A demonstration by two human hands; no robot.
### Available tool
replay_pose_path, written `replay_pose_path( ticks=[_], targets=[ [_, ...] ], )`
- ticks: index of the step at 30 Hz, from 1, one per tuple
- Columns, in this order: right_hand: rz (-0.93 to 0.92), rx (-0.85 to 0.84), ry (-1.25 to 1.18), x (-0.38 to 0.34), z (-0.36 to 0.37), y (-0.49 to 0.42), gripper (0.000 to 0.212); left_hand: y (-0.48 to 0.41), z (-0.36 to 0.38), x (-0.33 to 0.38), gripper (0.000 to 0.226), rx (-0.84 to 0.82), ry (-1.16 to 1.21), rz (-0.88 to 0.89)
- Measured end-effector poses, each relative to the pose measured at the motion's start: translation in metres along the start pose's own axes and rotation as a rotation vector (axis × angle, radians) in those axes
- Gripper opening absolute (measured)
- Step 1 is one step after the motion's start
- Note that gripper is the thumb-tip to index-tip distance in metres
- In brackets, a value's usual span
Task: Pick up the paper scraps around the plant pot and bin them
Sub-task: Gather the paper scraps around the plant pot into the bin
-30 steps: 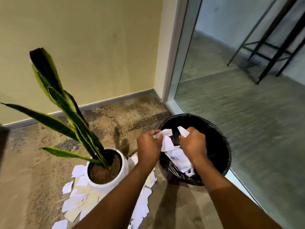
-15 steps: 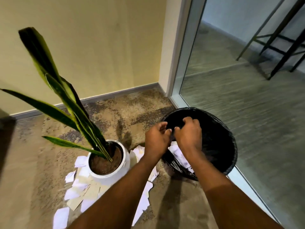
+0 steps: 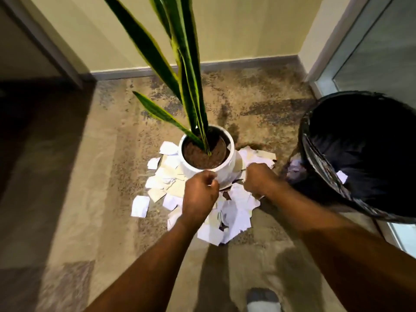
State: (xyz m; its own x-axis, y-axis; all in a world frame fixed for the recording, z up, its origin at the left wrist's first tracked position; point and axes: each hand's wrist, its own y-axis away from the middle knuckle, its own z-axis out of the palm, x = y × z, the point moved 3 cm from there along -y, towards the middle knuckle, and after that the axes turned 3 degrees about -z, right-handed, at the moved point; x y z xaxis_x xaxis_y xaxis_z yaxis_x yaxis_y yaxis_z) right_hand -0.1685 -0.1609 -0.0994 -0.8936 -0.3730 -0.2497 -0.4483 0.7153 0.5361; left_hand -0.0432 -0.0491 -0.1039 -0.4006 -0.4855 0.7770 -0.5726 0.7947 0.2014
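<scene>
At frame centre, the left hand point(image 3: 199, 194) and right hand point(image 3: 258, 179) are curled over paper scraps point(image 3: 227, 212) beside the plant pot point(image 3: 225, 174); whether either grip is closed on paper cannot be told.

Both forearms are bare from the bottom edge of the view to the wrists; no sleeves, watch, bands or rings are visible on the left hand point(image 3: 199, 194) or the right hand point(image 3: 258, 180). At 6 o'clock, a grey shoe toe point(image 3: 262, 298) with a paler band across it shows.
</scene>
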Motion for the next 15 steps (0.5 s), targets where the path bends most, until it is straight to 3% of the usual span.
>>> replay_pose_path(
  ticks=[7,12,15],
  targets=[
    [0.037,0.019,-0.006,0.038,0.086,-0.032,0.035,-0.008,0.041,-0.076,0.037,-0.195,-0.362,-0.059],
    [-0.013,0.184,-0.089,0.033,0.105,-0.052,0.050,-0.016,0.063,-0.097,0.056,-0.278,-0.625,0.045],
    [-0.065,0.181,-0.064,0.026,0.108,-0.061,0.051,-0.020,0.064,-0.110,0.062,-0.318,-0.682,0.022]
  ],
)
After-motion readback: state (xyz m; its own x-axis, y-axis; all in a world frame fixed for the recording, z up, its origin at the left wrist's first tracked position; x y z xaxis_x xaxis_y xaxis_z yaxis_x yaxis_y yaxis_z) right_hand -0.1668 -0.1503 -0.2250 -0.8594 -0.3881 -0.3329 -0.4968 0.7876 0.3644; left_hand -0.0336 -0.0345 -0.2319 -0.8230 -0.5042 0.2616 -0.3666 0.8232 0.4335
